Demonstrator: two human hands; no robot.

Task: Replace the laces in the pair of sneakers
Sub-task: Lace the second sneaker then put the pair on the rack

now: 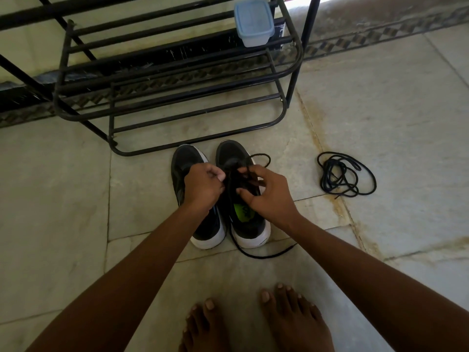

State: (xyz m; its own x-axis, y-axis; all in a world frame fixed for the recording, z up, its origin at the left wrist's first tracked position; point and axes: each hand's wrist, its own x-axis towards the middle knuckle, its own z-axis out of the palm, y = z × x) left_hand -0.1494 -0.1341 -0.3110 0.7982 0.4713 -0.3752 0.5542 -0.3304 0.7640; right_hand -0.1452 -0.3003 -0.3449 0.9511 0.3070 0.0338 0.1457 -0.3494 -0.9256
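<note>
Fingers of the left hand (203, 185) curl and pinch a black lace (236, 240) at the eyelets of the right sneaker (247, 224); the right hand (266, 194) curls round lace strands over the same tongue. A lace loop pokes out toward that sneaker's toe, and a loose tail trails past its heel onto the floor. Risk, as I judge it: a hard tug could snag the lace in an eyelet or drag the sneaker. Both sneakers stand side by side, toes toward the shoe rack (177, 80), heels toward the person's feet. Spare coiled laces (342, 177) lie well right of the right sneaker.
</note>
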